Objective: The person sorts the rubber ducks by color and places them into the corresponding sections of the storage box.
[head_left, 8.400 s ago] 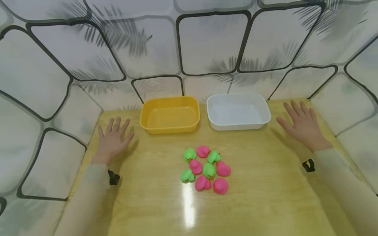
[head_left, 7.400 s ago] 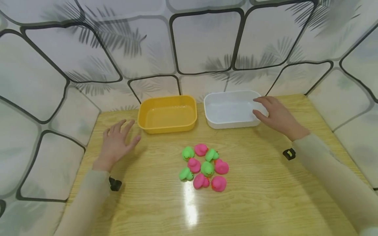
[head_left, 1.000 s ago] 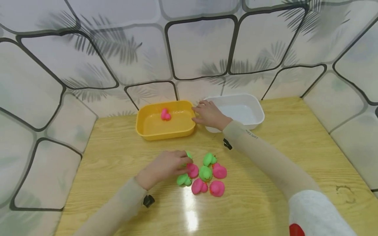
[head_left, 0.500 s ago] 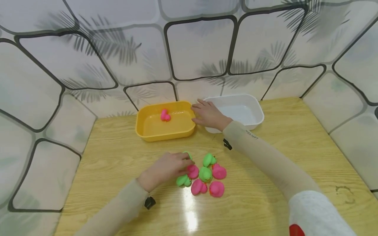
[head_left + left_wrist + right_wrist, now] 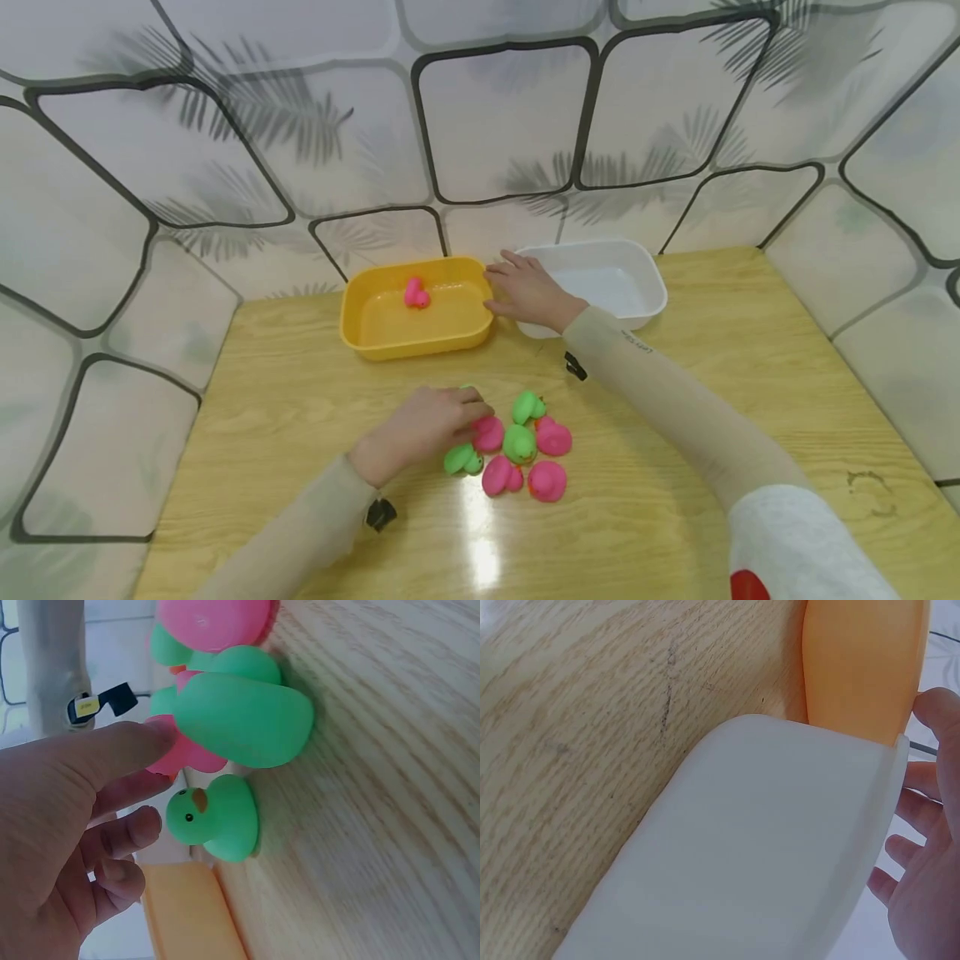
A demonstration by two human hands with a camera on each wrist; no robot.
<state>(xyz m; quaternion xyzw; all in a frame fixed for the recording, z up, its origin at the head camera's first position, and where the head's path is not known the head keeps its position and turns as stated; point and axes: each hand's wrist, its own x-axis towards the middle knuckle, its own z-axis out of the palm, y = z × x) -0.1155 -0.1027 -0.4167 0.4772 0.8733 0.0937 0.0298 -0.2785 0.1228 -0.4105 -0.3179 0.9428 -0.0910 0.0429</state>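
In the head view my left hand [image 5: 423, 429] is at the left side of a group of toy ducks, its fingers loosely bent. It mostly covers a green duck at the back left, which faces my fingertips in the left wrist view as a green duck [image 5: 221, 817]. My thumb overlaps a pink duck [image 5: 488, 434] there; another green duck [image 5: 462, 459] lies just below the hand. My right hand [image 5: 532, 292] reaches over the left end of the white tray [image 5: 651, 310], fingertips right at the rim of the yellow tray [image 5: 420, 346]. One pink duck [image 5: 416, 293] lies inside the yellow tray.
Several more ducks lie right of my left hand, among them a green duck [image 5: 528, 407] and a pink duck [image 5: 547, 481]. The trays stand side by side at the back of the wooden table [image 5: 675, 500], before a patterned backdrop [image 5: 502, 117].
Since the oldest frames, a pink duck has come into the yellow tray. My left hand has moved right to the ducks; my right hand has moved left. Over the last second both stay nearly still.
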